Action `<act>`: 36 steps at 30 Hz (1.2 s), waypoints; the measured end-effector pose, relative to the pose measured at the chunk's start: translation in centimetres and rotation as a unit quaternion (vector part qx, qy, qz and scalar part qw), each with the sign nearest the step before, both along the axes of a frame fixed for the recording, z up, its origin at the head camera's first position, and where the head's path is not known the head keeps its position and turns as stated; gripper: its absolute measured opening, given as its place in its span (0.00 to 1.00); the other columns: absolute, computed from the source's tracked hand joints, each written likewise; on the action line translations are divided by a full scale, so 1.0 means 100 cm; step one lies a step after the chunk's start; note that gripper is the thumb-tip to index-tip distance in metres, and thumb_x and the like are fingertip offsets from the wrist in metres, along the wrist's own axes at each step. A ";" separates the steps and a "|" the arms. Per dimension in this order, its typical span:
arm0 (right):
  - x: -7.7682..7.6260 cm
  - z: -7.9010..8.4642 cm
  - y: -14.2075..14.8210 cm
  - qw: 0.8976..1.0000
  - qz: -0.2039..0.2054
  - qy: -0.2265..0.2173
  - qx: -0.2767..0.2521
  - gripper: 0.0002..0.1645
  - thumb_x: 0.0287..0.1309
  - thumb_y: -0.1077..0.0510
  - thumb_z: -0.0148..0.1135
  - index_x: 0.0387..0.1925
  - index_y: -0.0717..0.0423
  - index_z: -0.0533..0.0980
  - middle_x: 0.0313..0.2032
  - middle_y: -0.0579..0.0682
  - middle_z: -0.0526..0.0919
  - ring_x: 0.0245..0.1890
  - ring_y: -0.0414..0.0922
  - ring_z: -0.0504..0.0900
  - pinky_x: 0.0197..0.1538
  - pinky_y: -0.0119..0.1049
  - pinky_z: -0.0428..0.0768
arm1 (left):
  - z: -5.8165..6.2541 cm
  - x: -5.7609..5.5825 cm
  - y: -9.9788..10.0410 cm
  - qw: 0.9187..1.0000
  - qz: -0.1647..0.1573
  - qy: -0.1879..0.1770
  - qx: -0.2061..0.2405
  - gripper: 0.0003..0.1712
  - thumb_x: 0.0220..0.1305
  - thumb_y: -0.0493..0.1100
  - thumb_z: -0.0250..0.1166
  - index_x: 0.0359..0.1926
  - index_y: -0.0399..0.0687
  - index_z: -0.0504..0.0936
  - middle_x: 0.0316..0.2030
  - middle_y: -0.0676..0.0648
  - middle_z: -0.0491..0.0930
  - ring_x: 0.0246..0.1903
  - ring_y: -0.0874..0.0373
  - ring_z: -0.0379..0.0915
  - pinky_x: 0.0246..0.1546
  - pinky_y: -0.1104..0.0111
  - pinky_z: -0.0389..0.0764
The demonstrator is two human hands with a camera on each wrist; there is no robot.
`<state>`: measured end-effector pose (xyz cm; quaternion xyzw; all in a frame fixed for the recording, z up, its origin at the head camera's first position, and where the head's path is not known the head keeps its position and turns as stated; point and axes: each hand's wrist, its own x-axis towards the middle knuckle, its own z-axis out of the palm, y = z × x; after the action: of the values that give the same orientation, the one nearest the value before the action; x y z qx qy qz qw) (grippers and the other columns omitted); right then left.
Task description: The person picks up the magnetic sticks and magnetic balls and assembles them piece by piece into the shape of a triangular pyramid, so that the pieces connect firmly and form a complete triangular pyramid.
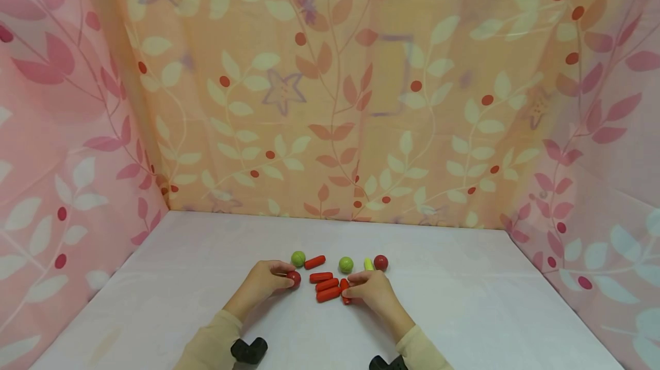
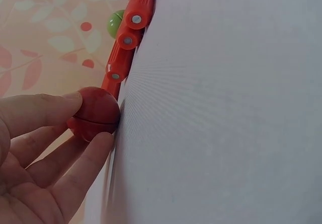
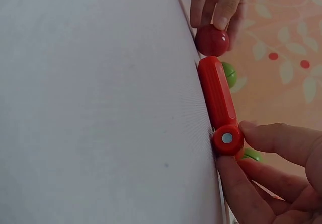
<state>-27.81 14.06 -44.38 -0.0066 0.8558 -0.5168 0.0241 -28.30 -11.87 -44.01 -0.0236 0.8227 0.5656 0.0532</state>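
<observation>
My left hand (image 1: 264,281) holds a shiny red ball (image 2: 95,105) between thumb and fingers, low on the white table. Its dark seam shows in the left wrist view. With thumb and fingers, my right hand (image 1: 375,291) pinches a short red rod (image 3: 227,138) that has a silvery disc in its end. Between the hands, three red rods (image 1: 327,295) lie roughly side by side, just left of the pinched one. Behind them lies another red rod (image 1: 315,262), next to a green ball (image 1: 298,259).
A second green ball (image 1: 346,264) sits behind the rods. Beyond my right hand are a yellow-green rod (image 1: 368,264) and another red ball (image 1: 381,262). Patterned cloth walls (image 1: 330,146) enclose the white tabletop (image 1: 464,313) at the back and sides.
</observation>
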 end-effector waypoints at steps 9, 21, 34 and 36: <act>0.002 0.001 -0.002 1.000 -0.002 -0.016 0.009 0.14 0.42 0.68 0.74 0.36 0.67 0.85 0.32 0.54 0.87 0.28 0.39 0.81 0.31 0.31 0.83 | -0.002 0.002 0.000 1.000 0.000 -0.003 0.005 0.16 0.56 0.31 0.71 0.47 0.37 0.85 0.44 0.42 0.84 0.43 0.54 0.78 0.45 0.61 0.86; 0.002 -0.002 0.001 0.998 -0.018 -0.020 -0.049 0.17 0.42 0.70 0.72 0.40 0.71 0.84 0.34 0.57 0.87 0.30 0.41 0.82 0.34 0.35 0.86 | -0.004 0.001 -0.001 1.000 -0.004 -0.005 0.003 0.17 0.56 0.32 0.71 0.48 0.37 0.85 0.45 0.42 0.84 0.43 0.54 0.78 0.44 0.62 0.86; 0.002 0.002 0.004 0.993 -0.009 -0.041 -0.108 0.18 0.49 0.72 0.70 0.45 0.73 0.82 0.33 0.57 0.87 0.29 0.41 0.84 0.36 0.36 0.87 | -0.002 -0.001 0.000 1.000 -0.003 -0.007 -0.004 0.15 0.57 0.32 0.71 0.47 0.39 0.86 0.45 0.43 0.84 0.45 0.53 0.78 0.46 0.62 0.86; 0.002 0.001 0.003 0.993 -0.007 -0.042 -0.109 0.18 0.49 0.72 0.70 0.44 0.74 0.81 0.32 0.57 0.88 0.28 0.40 0.84 0.36 0.36 0.87 | -0.002 -0.001 0.000 1.000 -0.003 -0.006 -0.006 0.15 0.57 0.32 0.71 0.47 0.40 0.86 0.45 0.43 0.84 0.45 0.53 0.78 0.47 0.61 0.86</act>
<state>-27.59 14.39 -44.26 0.0182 0.7929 -0.6066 0.0553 -28.38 -11.91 -44.16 -0.0251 0.8260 0.5600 0.0600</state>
